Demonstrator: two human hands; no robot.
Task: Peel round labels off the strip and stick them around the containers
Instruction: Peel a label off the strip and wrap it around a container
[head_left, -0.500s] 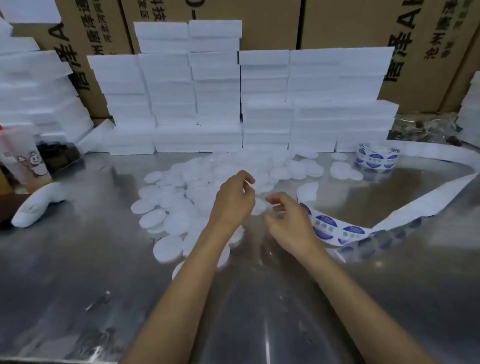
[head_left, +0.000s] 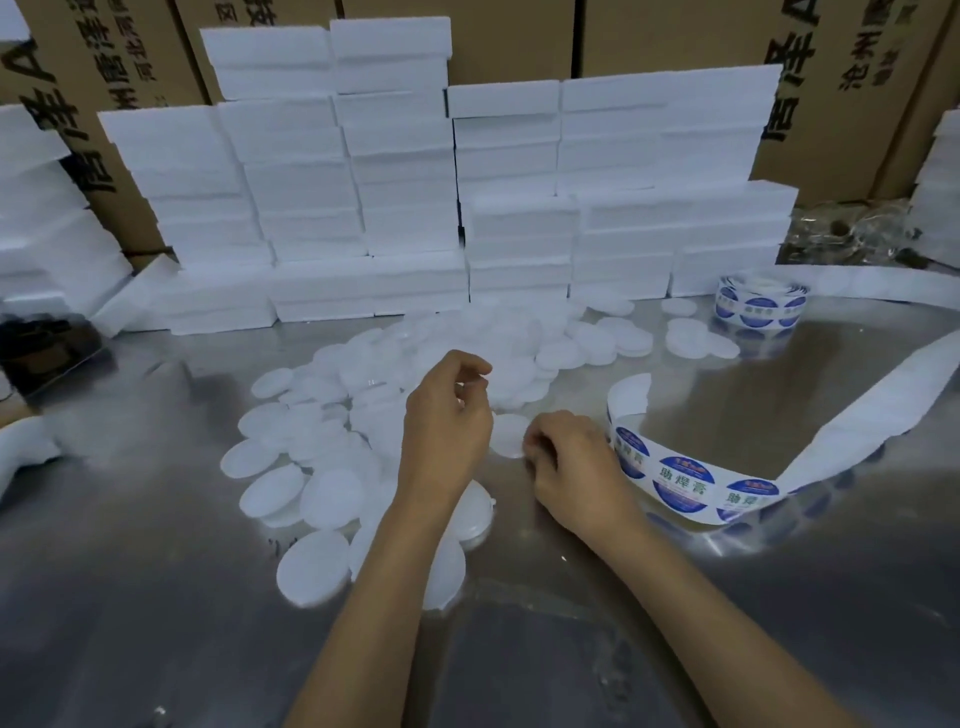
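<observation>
Since the earlier frame, left hand (head_left: 448, 422) rises, fingers curled, content unclear. Right hand (head_left: 569, 462) pinches the strip (head_left: 680, 486) end on the tabletop (head_left: 156, 597). Labels look thin, floppy; lift them by an edge.

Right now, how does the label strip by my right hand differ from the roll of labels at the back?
The label strip lies unwound in a loose curve on the steel table, beside the right hand; the roll stays coiled, standing near the white boxes, untouched. The strip's near end looks bare of labels; the roll's outer face is fully covered. Both carry round blue labels.
</observation>
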